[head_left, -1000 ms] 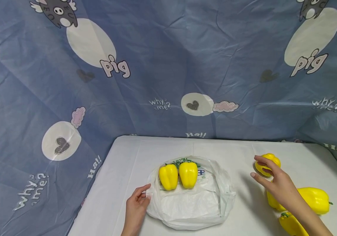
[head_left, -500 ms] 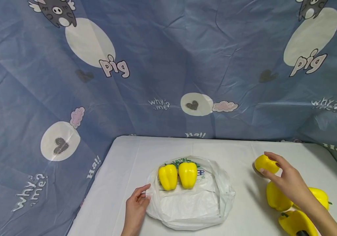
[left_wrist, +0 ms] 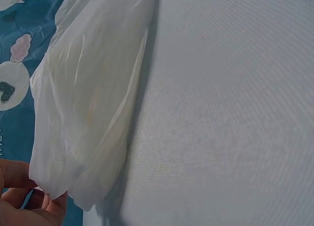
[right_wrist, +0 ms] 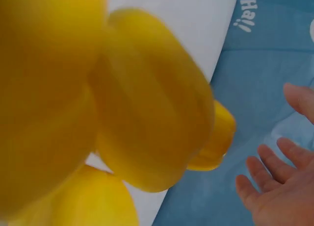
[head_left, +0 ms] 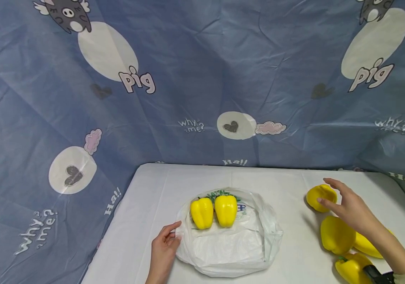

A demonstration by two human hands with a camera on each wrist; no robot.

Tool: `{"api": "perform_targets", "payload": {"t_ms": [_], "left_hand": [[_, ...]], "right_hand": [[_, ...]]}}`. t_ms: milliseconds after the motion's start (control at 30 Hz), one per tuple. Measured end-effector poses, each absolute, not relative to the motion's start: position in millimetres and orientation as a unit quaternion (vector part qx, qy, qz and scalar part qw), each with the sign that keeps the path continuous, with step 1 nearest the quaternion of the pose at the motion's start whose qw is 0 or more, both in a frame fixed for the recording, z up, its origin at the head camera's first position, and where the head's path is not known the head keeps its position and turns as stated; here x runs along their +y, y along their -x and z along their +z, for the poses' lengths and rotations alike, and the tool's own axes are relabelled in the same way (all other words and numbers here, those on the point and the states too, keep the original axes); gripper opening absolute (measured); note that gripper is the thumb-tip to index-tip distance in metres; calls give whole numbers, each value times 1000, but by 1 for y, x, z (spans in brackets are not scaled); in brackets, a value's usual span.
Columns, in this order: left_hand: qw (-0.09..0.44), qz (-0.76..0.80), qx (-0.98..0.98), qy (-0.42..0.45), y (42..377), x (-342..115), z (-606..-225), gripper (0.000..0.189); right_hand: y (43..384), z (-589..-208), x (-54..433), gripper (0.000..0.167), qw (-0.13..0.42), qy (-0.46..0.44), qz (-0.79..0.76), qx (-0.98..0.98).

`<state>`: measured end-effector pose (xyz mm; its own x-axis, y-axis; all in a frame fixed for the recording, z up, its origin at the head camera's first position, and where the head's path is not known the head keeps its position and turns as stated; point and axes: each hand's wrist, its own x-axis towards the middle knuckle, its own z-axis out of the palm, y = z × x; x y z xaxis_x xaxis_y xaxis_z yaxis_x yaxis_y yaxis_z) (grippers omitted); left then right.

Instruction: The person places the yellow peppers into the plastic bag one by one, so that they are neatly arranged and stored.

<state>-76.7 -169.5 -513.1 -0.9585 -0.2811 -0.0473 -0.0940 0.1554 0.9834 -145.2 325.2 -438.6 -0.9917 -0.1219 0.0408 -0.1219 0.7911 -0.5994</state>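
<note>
A white plastic bag (head_left: 227,252) lies spread with its mouth facing up in the head view. Two yellow bell peppers (head_left: 202,213) lie side by side in it, over a green print. My left hand (head_left: 165,246) pinches the bag's left rim between thumb and fingers, seen also in the left wrist view, where the bag's side (left_wrist: 98,88) stands up in folds. On the right, my right hand (head_left: 353,209) is spread beside the farthest bell pepper (head_left: 316,196), overlapping its right side. The right wrist view has this hand (right_wrist: 284,187) with fingers apart and nothing in its palm.
Nearer the front right lie more yellow bell peppers: one upright-looking (head_left: 335,236), one half hidden under the forearm (head_left: 369,247), one (head_left: 351,268) beside the black wrist strap (head_left: 374,272). A blue printed cloth (head_left: 252,79) hangs behind the white table (head_left: 284,177).
My right hand has shifted to the right, from in front of the farthest bell pepper to its right side, uncovering the peppers nearer me. My left hand and the bag have stayed put.
</note>
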Motion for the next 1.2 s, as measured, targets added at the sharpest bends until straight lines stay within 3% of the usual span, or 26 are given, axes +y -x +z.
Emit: {"api": "perform_targets", "payload": {"t_ms": [633, 1200], "left_hand": [[76, -637, -757, -123, 78, -171, -514, 41], [75, -637, -757, -127, 77, -171, -515, 41]], "right_hand": [[186, -449, 342, 92, -90, -67, 311, -944], [208, -463, 355, 88, -158, -57, 289, -943]]}}
